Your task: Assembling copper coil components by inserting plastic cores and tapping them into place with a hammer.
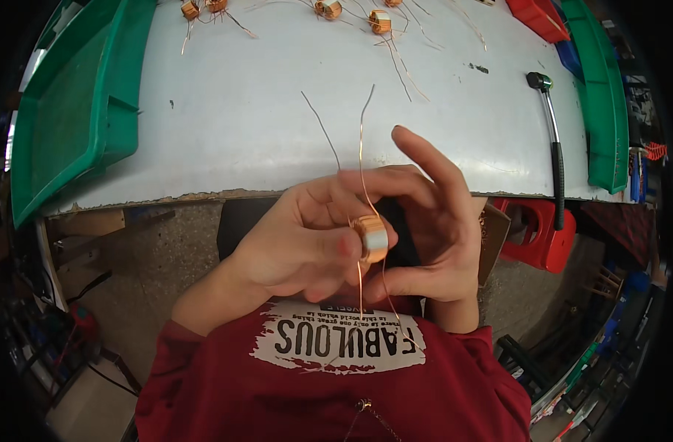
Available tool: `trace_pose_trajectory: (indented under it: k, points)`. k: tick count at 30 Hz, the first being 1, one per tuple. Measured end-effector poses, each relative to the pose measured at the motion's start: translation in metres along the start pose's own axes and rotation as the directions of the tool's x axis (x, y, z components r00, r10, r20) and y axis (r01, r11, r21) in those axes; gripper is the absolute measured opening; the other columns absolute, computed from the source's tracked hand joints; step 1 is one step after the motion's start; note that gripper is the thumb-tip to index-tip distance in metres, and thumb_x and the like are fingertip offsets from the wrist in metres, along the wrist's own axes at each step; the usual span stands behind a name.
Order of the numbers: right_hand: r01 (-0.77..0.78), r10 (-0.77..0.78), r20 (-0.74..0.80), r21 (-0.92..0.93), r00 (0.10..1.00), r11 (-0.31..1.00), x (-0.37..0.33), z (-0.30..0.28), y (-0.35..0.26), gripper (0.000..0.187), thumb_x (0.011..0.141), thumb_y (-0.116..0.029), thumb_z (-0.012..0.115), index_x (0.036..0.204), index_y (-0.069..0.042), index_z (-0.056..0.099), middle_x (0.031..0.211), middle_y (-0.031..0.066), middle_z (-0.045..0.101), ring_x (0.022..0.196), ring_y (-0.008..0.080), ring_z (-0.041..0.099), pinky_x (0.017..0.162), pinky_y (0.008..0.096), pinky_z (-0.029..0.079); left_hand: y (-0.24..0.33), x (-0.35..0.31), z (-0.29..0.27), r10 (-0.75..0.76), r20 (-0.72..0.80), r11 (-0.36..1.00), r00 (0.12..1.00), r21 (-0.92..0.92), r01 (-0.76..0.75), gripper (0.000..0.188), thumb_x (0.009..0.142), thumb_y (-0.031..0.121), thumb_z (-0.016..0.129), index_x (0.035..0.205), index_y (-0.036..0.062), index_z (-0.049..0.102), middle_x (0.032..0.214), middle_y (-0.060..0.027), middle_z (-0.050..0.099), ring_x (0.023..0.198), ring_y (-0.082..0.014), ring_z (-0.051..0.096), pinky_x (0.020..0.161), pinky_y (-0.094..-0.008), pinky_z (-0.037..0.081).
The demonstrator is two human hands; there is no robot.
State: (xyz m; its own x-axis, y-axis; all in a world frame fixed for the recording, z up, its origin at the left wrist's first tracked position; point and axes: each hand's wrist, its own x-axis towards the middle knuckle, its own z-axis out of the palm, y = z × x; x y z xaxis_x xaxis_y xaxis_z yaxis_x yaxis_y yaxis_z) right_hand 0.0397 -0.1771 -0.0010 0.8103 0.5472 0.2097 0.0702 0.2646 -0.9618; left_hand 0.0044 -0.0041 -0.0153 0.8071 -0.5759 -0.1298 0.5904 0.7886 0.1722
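Note:
In front of my chest, just off the table's near edge, my left hand (pixel 303 239) pinches a small copper-wound ring coil (pixel 372 239) between thumb and fingers. A pale band shows on the coil's side. Long wire leads stick out of it, two upward over the table and others down toward my red top. My right hand (pixel 443 236) curves around the coil's right side with its fingers apart. One finger points up and away, another lies close by an upper lead, and the thumb is near a lower lead. Whether these fingers touch the wires I cannot tell.
Several similar coils (pixel 381 22) with loose leads lie along the far side of the white table (pixel 241 125). A green tray (pixel 75 110) stands at the left, another green bin (pixel 605 110) at the right. Beside it lies a black-handled hammer (pixel 556 155). A red stool (pixel 550 239) is below right.

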Motion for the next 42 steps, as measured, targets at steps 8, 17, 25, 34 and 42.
trace_pose_trajectory:
  k: [8, 17, 25, 34, 42]
  points:
    - [0.099, -0.095, -0.036, 0.111, 0.995, 0.989, 0.000, 0.010, 0.011, 0.119, 0.046, -0.004, 0.088, 0.142, 0.003, 0.018, 0.107, 0.0169, 0.062, 0.096, 0.0223, 0.059, 0.090, 0.0314, 0.043, -0.001, 0.000, -0.003, 0.066, -0.003, 0.985, 0.998, 0.162, -0.065, 0.023, 0.072, -0.005, 0.072, 0.093, -0.0025, 0.062, 0.093, -0.0200, 0.067, 0.070, -0.0205, 0.066, 0.064, -0.0242, 0.055]
    - [0.353, -0.317, -0.213, 0.163, 0.924, 0.921, -0.002, 0.006, 0.020, 0.118, 0.051, -0.015, 0.090, 0.142, 0.005, 0.018, 0.085, 0.0094, 0.066, 0.076, 0.0182, 0.057, 0.079, 0.0284, 0.043, -0.007, 0.000, -0.005, 0.102, -0.074, 0.957, 0.992, 0.281, -0.078, 0.021, 0.074, -0.004, 0.072, 0.092, -0.0015, 0.062, 0.092, -0.0176, 0.067, 0.073, -0.0207, 0.066, 0.072, -0.0240, 0.054]
    - [0.275, -0.287, -0.257, -0.081, 0.923, 0.958, -0.013, -0.003, 0.018, 0.114, 0.054, -0.015, 0.088, 0.141, 0.007, 0.017, 0.088, 0.0116, 0.067, 0.086, 0.0166, 0.057, 0.081, 0.0261, 0.044, -0.007, 0.006, 0.020, 0.007, -0.269, 0.982, 0.963, 0.181, 0.043, 0.028, 0.076, 0.002, 0.072, 0.099, -0.0013, 0.056, 0.091, -0.0160, 0.065, 0.082, -0.0265, 0.068, 0.075, -0.0315, 0.056]
    - [0.110, -0.119, -0.058, -0.144, 0.991, 0.983, -0.009, -0.008, 0.010, 0.124, 0.046, -0.027, 0.091, 0.141, 0.007, 0.019, 0.088, 0.0107, 0.067, 0.090, 0.0165, 0.055, 0.083, 0.0274, 0.043, -0.006, 0.006, 0.014, -0.005, -0.197, 0.977, 0.980, 0.208, 0.046, 0.025, 0.079, -0.002, 0.069, 0.101, -0.0034, 0.057, 0.090, -0.0165, 0.066, 0.079, -0.0228, 0.067, 0.076, -0.0265, 0.057]
    - [0.312, -0.298, -0.102, 0.175, 0.949, 0.934, 0.002, -0.012, 0.027, 0.122, 0.049, -0.025, 0.091, 0.141, 0.007, 0.018, 0.096, 0.0144, 0.066, 0.091, 0.0171, 0.052, 0.084, 0.0266, 0.042, -0.014, 0.008, 0.013, 0.107, -0.202, 0.961, 0.974, 0.272, -0.049, 0.028, 0.077, -0.003, 0.071, 0.101, -0.0033, 0.057, 0.088, -0.0162, 0.066, 0.080, -0.0222, 0.068, 0.075, -0.0251, 0.056]
